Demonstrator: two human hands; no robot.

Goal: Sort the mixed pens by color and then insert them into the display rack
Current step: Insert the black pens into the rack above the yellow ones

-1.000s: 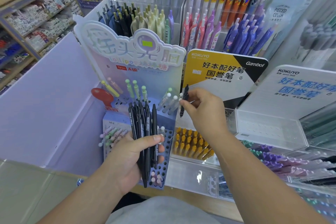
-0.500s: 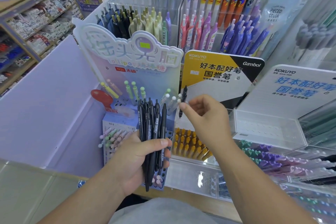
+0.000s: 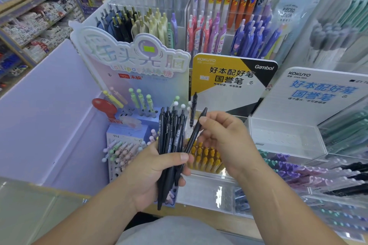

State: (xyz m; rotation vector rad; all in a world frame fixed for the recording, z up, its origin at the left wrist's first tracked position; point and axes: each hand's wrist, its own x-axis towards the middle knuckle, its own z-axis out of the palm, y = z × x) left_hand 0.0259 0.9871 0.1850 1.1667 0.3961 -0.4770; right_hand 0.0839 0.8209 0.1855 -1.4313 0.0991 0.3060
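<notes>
A bundle of black pens (image 3: 169, 139) is held upright in the left hand (image 3: 151, 175). The fingers are curled round the lower half of the bundle, and the thumb is laid across its front. The clicker ends of the pens point upward and are fanned out a little.

A single black pen (image 3: 194, 135) is pinched by the right hand (image 3: 227, 141) between the thumb and the fingertips, near its upper end. This pen is tilted, with its top leaning to the right and its lower end reaching the left thumb. Whether the lower end is still under that thumb cannot be told.

Just behind the two hands, one more black pen (image 3: 193, 105) is seen standing almost upright in front of the yellow-and-black Kokuyo sign (image 3: 219, 77). Its lower tip is hidden behind the tilted pen. Below the right hand, a row of yellow pens (image 3: 205, 161) is stored with the caps pointing toward the camera.

To the left of the bundle, a pastel lollipop-pen display (image 3: 139, 61) is placed, with pale pens in its holes. To the right, a white Kokuyo sign (image 3: 318, 93) is set behind a clear acrylic box (image 3: 282, 139), and purple pens (image 3: 288, 167) are laid below it.
</notes>
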